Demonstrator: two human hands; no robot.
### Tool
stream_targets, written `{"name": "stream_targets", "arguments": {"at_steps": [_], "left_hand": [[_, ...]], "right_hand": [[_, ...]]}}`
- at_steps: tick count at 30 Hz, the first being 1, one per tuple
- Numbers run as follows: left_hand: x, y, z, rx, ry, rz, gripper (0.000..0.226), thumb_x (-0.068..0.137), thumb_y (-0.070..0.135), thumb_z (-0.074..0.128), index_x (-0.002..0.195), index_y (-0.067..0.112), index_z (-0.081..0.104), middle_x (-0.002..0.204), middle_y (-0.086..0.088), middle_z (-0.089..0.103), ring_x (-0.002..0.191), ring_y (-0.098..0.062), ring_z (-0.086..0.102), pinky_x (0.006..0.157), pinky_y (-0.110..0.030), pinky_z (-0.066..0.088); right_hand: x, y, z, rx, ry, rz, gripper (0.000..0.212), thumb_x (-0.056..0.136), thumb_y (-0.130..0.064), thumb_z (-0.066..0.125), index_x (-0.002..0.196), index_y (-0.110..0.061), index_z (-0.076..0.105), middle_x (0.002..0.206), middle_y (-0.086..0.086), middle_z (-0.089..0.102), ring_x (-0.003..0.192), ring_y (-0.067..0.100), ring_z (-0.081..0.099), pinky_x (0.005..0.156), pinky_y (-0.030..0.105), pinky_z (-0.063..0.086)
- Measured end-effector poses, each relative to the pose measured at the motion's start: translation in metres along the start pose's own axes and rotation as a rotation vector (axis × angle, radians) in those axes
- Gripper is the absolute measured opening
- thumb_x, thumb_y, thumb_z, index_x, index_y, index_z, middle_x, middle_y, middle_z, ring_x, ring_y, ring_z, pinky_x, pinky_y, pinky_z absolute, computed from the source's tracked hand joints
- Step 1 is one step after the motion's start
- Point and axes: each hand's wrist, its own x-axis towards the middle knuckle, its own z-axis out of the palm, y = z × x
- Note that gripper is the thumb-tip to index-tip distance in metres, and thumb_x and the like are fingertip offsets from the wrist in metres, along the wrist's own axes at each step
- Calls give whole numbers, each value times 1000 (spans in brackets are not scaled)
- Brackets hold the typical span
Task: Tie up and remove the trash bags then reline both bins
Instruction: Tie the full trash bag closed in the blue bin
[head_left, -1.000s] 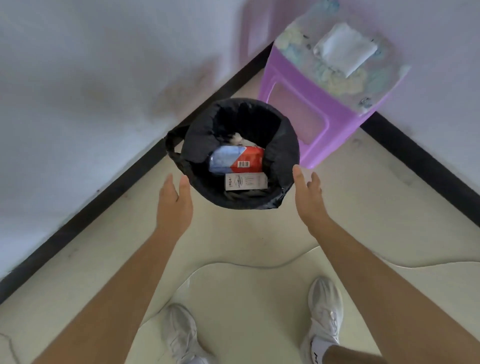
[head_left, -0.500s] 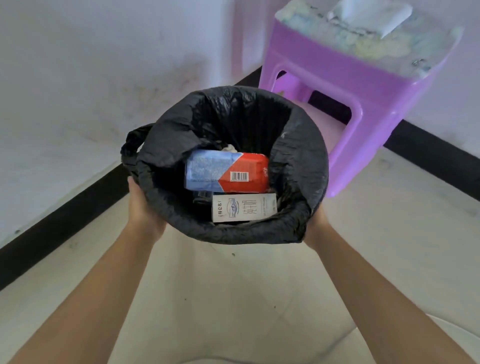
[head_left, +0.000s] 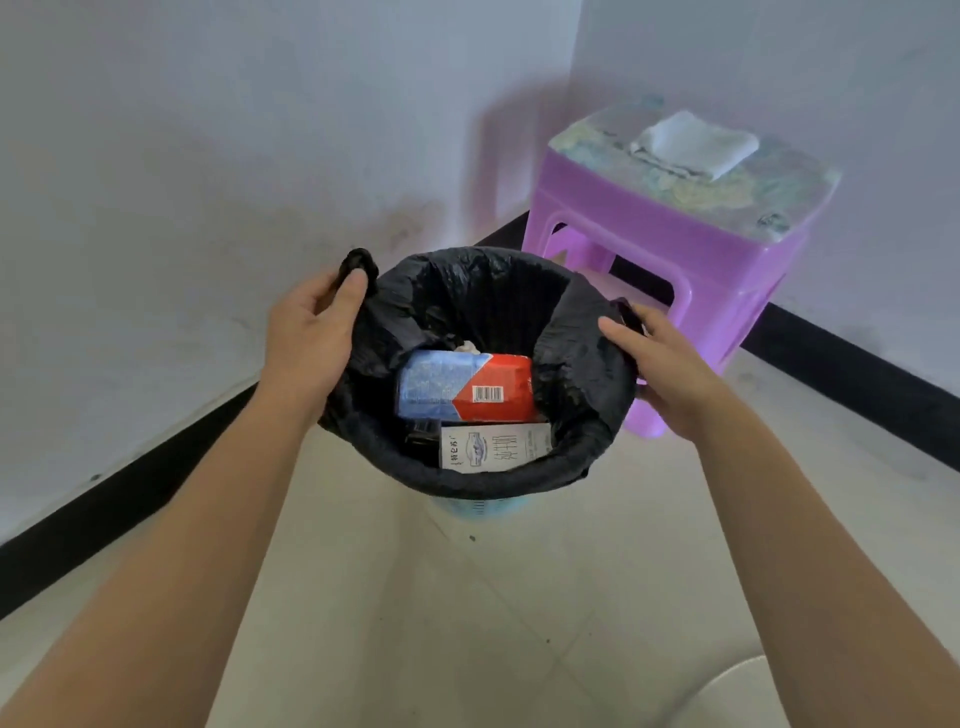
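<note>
A black trash bag (head_left: 483, 291) lines a small light-blue bin (head_left: 480, 508), of which only the base shows under the bag's rolled edge. Inside lie a red and blue packet (head_left: 467, 387) and a white carton (head_left: 493, 447). My left hand (head_left: 311, 338) pinches the bag's left handle loop (head_left: 356, 262) at the rim. My right hand (head_left: 657, 364) grips the bag's right handle loop (head_left: 628, 312) on the opposite side. The bag's mouth stands wide open between my hands.
A purple plastic stool (head_left: 670, 254) stands just behind and right of the bin, with a folded white cloth (head_left: 693, 145) on its patterned top. White walls with a black skirting (head_left: 119, 499) form a corner behind. Pale tiled floor lies in front.
My hands have come up from the bin's sides to the bag's rim and taken hold of its two handle loops. The camera has pulled back a little.
</note>
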Motion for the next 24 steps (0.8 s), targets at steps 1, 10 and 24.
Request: {"name": "stream_targets", "arguments": {"at_steps": [1,10,24], "left_hand": [[0,9,4,52,-32,37,26,90,46,63,109,32,73,123,6,67,106,3,63,98,-25,50],[-37,76,35,15,-448,303,35,100,32,51,127,54,56,138,17,57,133,-4,48,114,-38,36],[-21,103,14,-127,100,283,31,88,21,70,118,23,62,90,0,71,87,-19,70,84,-45,58]], "right_hand": [[-2,-5,7,-23,42,-65,38,93,-30,67,130,-31,57,117,-13,67,108,9,64,97,34,50],[-3,-35,33,-741,157,-484,33,97,-21,55,128,-24,66,125,-3,67,118,19,59,99,25,40],[-14,-121,21,54,271,-516,50,80,-34,64,128,-26,55,114,-3,67,87,13,73,73,29,55]]}}
